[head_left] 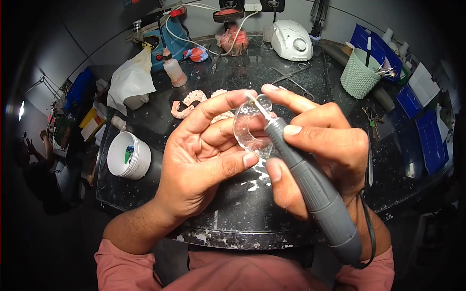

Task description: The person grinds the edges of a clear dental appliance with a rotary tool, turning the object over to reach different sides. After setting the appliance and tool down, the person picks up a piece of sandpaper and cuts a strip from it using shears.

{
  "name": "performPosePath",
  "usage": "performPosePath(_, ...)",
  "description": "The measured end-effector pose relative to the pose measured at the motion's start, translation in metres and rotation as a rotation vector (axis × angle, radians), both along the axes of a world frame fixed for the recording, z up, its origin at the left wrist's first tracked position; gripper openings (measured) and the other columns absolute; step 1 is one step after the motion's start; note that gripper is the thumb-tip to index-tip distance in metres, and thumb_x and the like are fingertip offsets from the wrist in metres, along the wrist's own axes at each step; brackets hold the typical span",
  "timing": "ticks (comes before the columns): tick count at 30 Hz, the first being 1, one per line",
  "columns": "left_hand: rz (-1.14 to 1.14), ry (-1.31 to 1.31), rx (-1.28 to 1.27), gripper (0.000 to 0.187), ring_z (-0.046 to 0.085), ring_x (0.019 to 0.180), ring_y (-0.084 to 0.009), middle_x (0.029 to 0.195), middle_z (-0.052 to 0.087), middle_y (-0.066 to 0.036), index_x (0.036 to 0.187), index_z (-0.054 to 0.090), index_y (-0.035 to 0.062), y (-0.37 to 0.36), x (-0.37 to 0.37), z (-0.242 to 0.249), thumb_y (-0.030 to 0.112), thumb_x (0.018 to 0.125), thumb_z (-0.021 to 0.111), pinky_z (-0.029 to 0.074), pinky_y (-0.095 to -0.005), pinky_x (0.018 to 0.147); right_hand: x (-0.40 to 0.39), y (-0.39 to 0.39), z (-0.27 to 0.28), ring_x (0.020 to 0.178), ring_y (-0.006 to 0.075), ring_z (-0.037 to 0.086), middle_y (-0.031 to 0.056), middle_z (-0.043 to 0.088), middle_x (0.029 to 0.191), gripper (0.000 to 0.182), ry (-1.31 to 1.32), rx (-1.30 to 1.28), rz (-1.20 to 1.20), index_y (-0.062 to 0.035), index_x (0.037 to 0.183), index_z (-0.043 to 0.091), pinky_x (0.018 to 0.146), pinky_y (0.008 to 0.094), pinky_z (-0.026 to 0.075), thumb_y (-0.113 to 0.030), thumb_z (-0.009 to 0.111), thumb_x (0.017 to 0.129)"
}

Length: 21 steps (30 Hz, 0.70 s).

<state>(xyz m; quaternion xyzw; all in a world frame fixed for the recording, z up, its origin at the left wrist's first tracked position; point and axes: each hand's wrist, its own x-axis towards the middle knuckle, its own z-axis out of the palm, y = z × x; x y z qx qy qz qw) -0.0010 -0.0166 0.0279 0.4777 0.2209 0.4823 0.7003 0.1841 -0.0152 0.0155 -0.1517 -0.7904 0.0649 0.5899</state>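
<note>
Between the thumb and fingers of my left hand (204, 145) is a clear, arch-shaped dental aligner (244, 132), tilted up toward me. My right hand (325, 140) grips a dark grey rotary handpiece (313, 186) like a pen, with its cord trailing down by the wrist. The handpiece's thin bit (262, 107) lies at the upper edge of the aligner; whether it touches is hard to tell. My right index finger reaches out near the aligner's top. Behind my left fingers sit pinkish dental arch models (187, 104), partly hidden by the hand.
A white tub (129, 156) stands at left, a pink-liquid bottle (174, 72) behind it. At the back are a blue machine (167, 46) and a white control box (292, 41). Scissors (291, 72) lie before it. A green woven cup (359, 75) and keys (373, 119) are at right.
</note>
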Motion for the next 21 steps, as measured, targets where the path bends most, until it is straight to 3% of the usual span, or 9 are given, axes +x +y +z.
performPosePath(1, 0.004, 0.014, 0.023, 0.073, 0.057, 0.118, -0.0291, 0.125, 0.058, -0.022, 0.142, 0.031, -0.0011, 0.000, 0.001, 0.000, -0.013, 0.075, 0.059, 0.044, -0.0387, 0.104, 0.003, -0.001, 0.003, 0.084, 0.0227, 0.060, 0.0148, 0.053, 0.092, 0.043, 0.000, 0.001, -0.001, -0.0028, 0.113, 0.041, 0.096, 0.0619, 0.046, -0.004, 0.068, 0.079)
performPosePath(3, -0.006, 0.000, 0.027, 0.074, 0.057, 0.118, -0.0295, 0.125, 0.058, -0.023, 0.141, 0.031, -0.0007, 0.000, 0.001, 0.000, -0.013, 0.075, 0.060, 0.045, -0.0386, 0.103, 0.009, -0.006, 0.013, 0.093, 0.0262, 0.062, 0.0172, 0.057, 0.098, 0.047, -0.090, -0.083, -0.090, -0.0024, 0.117, 0.038, 0.097, 0.0576, 0.045, -0.019, 0.069, 0.085)
performPosePath(4, -0.016, -0.015, 0.029, 0.074, 0.057, 0.118, -0.0300, 0.125, 0.058, -0.023, 0.141, 0.030, -0.0003, 0.000, 0.001, 0.000, -0.014, 0.074, 0.060, 0.045, -0.0385, 0.103, -0.001, -0.006, 0.001, 0.101, 0.0286, 0.062, 0.0188, 0.060, 0.103, 0.051, 0.213, -0.193, -0.053, -0.0028, 0.123, 0.034, 0.097, 0.0512, 0.045, -0.027, 0.064, 0.091)
performPosePath(7, -0.060, -0.021, -0.003, 0.075, 0.058, 0.118, -0.0302, 0.125, 0.058, -0.023, 0.141, 0.031, -0.0006, -0.001, 0.001, 0.000, -0.014, 0.074, 0.060, 0.046, -0.0383, 0.103, 0.001, -0.006, 0.007, 0.093, 0.0195, 0.062, 0.0136, 0.062, 0.098, 0.028, 0.251, -0.379, -0.177, -0.0030, 0.117, 0.046, 0.085, 0.0328, 0.050, -0.008, 0.059, 0.093)
performPosePath(9, -0.081, -0.039, -0.029, 0.075, 0.059, 0.115, -0.0300, 0.124, 0.059, -0.022, 0.141, 0.032, -0.0008, -0.002, 0.002, -0.003, -0.015, 0.073, 0.061, 0.046, -0.0386, 0.103, -0.006, -0.015, 0.008, 0.088, 0.0144, 0.060, 0.0107, 0.062, 0.095, 0.024, 0.416, -0.657, -0.021, -0.0033, 0.112, 0.051, 0.079, 0.0270, 0.049, -0.002, 0.061, 0.090)
performPosePath(13, -0.092, -0.015, -0.016, 0.067, 0.061, 0.112, -0.0283, 0.122, 0.059, -0.021, 0.139, 0.039, -0.0028, -0.001, 0.004, -0.006, -0.009, 0.076, 0.062, 0.047, -0.0392, 0.102, -0.002, -0.014, 0.010, 0.085, 0.0125, 0.059, 0.0074, 0.059, 0.091, 0.029, 0.419, -0.718, -0.019, -0.0047, 0.112, 0.052, 0.076, 0.0254, 0.048, 0.001, 0.064, 0.087)
performPosePath(15, -0.110, 0.025, -0.013, 0.057, 0.061, 0.112, -0.0283, 0.122, 0.059, -0.022, 0.136, 0.042, -0.0056, -0.001, 0.004, -0.004, 0.001, 0.083, 0.061, 0.047, -0.0394, 0.101, -0.001, -0.013, 0.009, 0.084, 0.0123, 0.059, 0.0073, 0.059, 0.091, 0.030, 0.393, -0.680, -0.042, -0.0049, 0.112, 0.052, 0.076, 0.0254, 0.048, 0.001, 0.065, 0.086)
performPosePath(16, -0.096, 0.078, 0.033, 0.049, 0.062, 0.110, -0.0286, 0.120, 0.060, -0.023, 0.134, 0.043, -0.0077, -0.002, 0.004, -0.005, 0.013, 0.092, 0.056, 0.049, -0.0399, 0.099, -0.001, -0.013, 0.009, 0.084, 0.0120, 0.058, 0.0071, 0.059, 0.091, 0.031, 0.368, -0.639, -0.064, -0.0051, 0.112, 0.052, 0.076, 0.0254, 0.048, 0.001, 0.066, 0.086)
performPosePath(21, -0.107, 0.066, -0.025, 0.041, 0.062, 0.109, -0.0251, 0.117, 0.062, -0.020, 0.130, 0.048, -0.0069, 0.000, 0.002, -0.008, 0.018, 0.098, 0.049, 0.050, -0.0378, 0.097, -0.002, -0.015, 0.011, 0.085, 0.0123, 0.059, 0.0075, 0.059, 0.092, 0.032, 0.346, -0.613, -0.092, -0.0050, 0.112, 0.052, 0.076, 0.0259, 0.049, 0.002, 0.066, 0.084)
